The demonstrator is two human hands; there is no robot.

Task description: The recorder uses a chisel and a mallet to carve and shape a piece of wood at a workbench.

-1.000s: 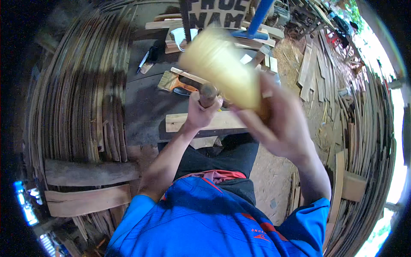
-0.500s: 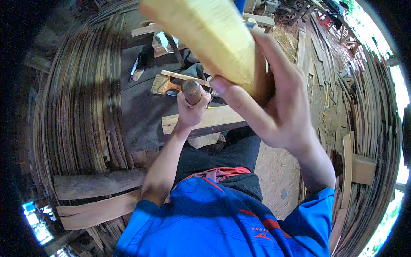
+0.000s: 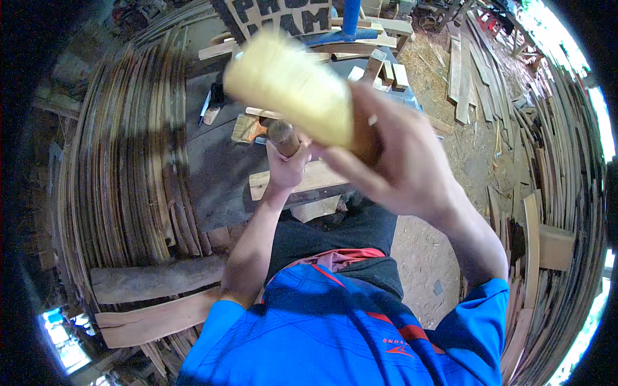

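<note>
My left hand grips an upright round wooden handle with a worn top; its lower end is hidden. My right hand holds a pale yellow wooden block, blurred by motion, above and just beside that handle. A pale board lies beneath my hands along the near edge of the dark bench. A wide bristled brush and a light wooden stick lie behind the handle.
Stacked planks line the left; more boards line the right. A lettered board, blue clamp, small wood blocks and a black-and-white marker are toward the back. Sawdust covers the floor at right.
The yellow block swung up and forward half a second ago and has since come down toward the handle. My left hand stays around the handle, a little lower in the picture than a second ago.
</note>
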